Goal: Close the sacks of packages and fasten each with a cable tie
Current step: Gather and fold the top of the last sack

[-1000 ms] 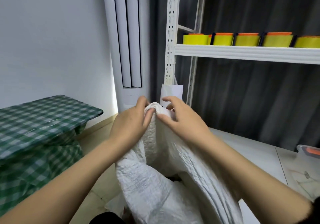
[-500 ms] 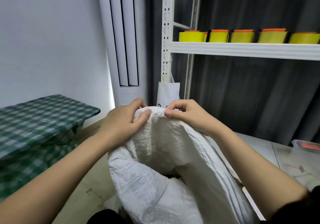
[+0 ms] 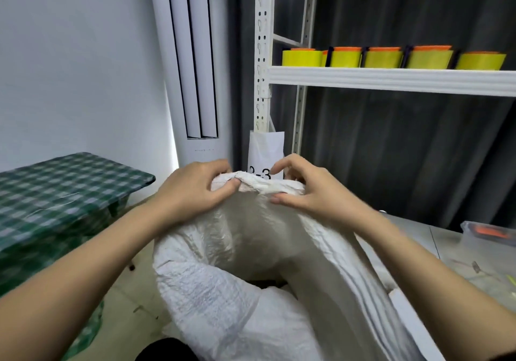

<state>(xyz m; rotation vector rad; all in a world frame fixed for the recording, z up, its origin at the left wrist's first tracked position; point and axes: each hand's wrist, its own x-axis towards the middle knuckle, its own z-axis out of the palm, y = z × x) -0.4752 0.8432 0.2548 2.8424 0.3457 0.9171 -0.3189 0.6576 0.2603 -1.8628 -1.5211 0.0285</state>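
Near the shelf post, a white woven sack [image 3: 251, 263] stands open on the floor. Left hand [image 3: 192, 190] pinches its raised far rim; right hand [image 3: 310, 193] grips that rim just beside it. Rim runs left to right between them; gathering it inward looks next. No cable tie identifiable.

table [image 3: 69, 182] left, sack [image 3: 251, 263] centre between both hands, shelf [image 3: 391, 77] behind right, tubs [image 3: 346, 58] on it
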